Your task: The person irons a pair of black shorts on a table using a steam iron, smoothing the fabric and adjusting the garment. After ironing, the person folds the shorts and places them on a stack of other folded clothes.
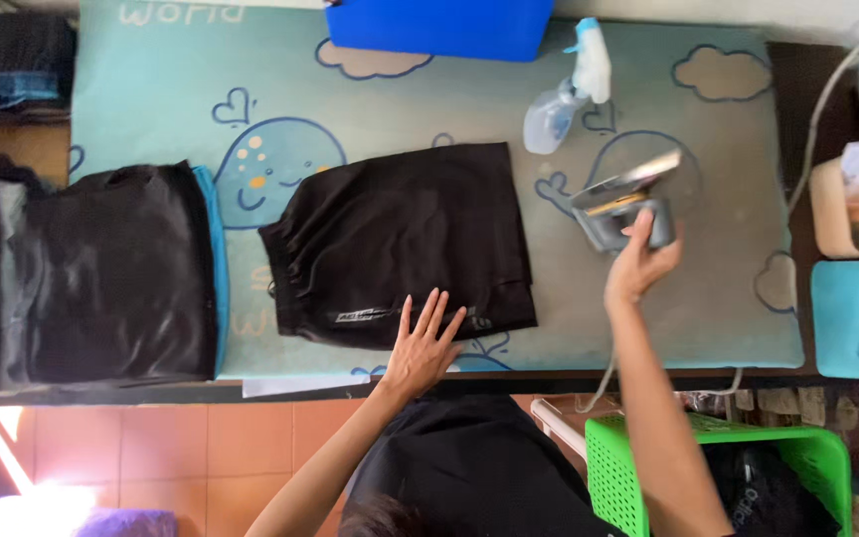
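Shorts (405, 239), black and folded, lie on the table (728, 298) under my left hand (420, 348), fingers spread flat just beside a small pale label strip. Right hand (638, 264) grip closed on the iron (628, 204), spray bottle (569, 94) beyond it.

A blue plastic tub (439, 28) sits at the top centre of the frame. A spray bottle (569, 89) lies at upper right of centre. A stack of dark folded clothes (111, 273) fills the left. A green perforated basket (718, 472) stands at lower right, a light blue container (847, 318) at the right edge.
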